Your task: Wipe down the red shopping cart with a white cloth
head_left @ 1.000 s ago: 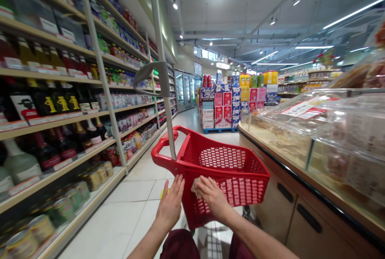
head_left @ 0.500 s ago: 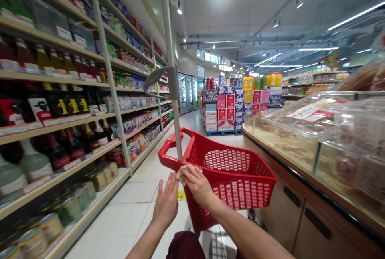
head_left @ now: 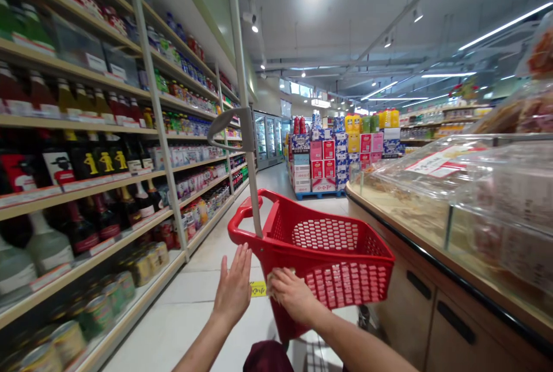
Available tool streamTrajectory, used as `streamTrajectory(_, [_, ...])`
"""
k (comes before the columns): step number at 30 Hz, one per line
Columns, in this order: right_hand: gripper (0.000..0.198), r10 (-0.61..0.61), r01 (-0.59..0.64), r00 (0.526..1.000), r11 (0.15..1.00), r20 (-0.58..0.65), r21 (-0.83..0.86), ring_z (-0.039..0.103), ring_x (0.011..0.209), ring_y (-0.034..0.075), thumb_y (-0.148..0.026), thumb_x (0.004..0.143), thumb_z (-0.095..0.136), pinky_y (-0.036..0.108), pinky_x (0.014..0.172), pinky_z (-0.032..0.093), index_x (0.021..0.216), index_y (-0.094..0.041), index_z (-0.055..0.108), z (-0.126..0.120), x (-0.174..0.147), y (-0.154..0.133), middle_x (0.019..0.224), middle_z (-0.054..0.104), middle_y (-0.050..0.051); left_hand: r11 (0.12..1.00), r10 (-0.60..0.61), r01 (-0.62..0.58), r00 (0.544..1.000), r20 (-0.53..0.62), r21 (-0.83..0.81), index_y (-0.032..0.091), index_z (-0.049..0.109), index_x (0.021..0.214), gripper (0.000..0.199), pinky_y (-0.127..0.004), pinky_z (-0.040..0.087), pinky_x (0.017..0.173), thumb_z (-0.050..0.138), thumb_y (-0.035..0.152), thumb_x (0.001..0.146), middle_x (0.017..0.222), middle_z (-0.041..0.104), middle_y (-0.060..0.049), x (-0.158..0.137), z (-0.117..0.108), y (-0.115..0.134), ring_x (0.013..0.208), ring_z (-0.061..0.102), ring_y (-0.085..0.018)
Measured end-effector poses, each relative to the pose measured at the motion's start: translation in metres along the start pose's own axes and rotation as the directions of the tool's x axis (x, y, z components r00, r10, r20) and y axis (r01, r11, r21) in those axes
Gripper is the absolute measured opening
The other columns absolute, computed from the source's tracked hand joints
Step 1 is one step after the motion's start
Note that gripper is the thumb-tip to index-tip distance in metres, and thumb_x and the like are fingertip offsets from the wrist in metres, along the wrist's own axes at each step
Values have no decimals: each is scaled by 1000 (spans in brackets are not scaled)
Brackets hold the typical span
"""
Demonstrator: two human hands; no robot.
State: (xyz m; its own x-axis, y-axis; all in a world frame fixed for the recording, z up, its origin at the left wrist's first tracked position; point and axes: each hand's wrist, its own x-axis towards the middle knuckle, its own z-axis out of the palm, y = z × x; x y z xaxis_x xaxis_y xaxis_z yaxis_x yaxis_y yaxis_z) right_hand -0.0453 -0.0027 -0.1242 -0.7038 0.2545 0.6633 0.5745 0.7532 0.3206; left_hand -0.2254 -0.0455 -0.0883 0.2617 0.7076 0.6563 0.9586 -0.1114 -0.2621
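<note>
Far left: long wooden-edged shelves [head_left: 86, 179] on pale metal uprights, packed with dark glass bottles [head_left: 93, 159] bearing yellow figure labels, frosted rounded bottles lower down, and squat tins [head_left: 103, 303] with glossy printed wraps along the bottom tier. Glazed pale floor tiles [head_left: 181, 314] running down the aisle, with a small yellow sticker [head_left: 258, 288] just beyond the fingertips.

Left hand [head_left: 233, 291] raised flat and upright, fingers straight and slightly spread, gripping nothing, hovering just beside the near left corner of the red basket [head_left: 332, 257] without clearly touching it. Smooth grey metal pole [head_left: 248, 130] rising from the basket's rear left rim, carrying a curved grey handle [head_left: 224, 124] partway up.

Basket itself: glossy moulded red plastic, tapering downward, walls pierced with hexagonal and slotted holes, thick rounded rim, standing on the floor in mid-aisle between shelving and counter. Right hand [head_left: 291, 297] pressed against the basket's near outer wall, fingers curled together over a small pale crumpled cloth [head_left: 274, 277], clamping it to the plastic.

Farther back: stacked cardboard cartons [head_left: 328, 159] in pink, blue and white on a pallet. Right: beige counter [head_left: 415, 297] with black edge trim and dark bar pulls, topped by clear domed plastic covers [head_left: 475, 188], hazy and reflective
</note>
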Motion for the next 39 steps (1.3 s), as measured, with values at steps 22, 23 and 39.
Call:
streamTrajectory(22, [34, 535, -535, 844, 831, -44, -155, 39, 117, 21, -9, 81, 43, 39, 96, 32, 110, -20, 56, -20, -78, 86, 117, 55, 6, 977, 210, -204, 972, 107, -63, 11, 41, 123, 58, -46, 5, 106, 36, 14, 65, 131, 41, -11, 55, 14, 90, 125, 28, -23])
streamTrajectory(23, [35, 567, -565, 822, 805, -44, -180, 39, 117, 22, -8, 80, 42, 40, 96, 32, 110, -20, 56, -25, -92, 93, 117, 55, 6, 977, 210, -204, 972, 107, -64, 11, 41, 124, 59, -47, 4, 106, 36, 14, 65, 132, 40, -11, 55, 14, 92, 126, 28, -23])
streamTrajectory(39, [41, 833, -799, 545, 482, -95, -359, 41, 115, 27, -3, 78, 32, 44, 89, 36, 105, -16, 60, -66, -201, 149, 114, 56, 12, 958, 269, -237, 939, 213, -163, 8, 35, 126, 61, -46, 9, 105, 34, 12, 65, 136, 30, -10, 62, 19, 145, 128, 23, -21])
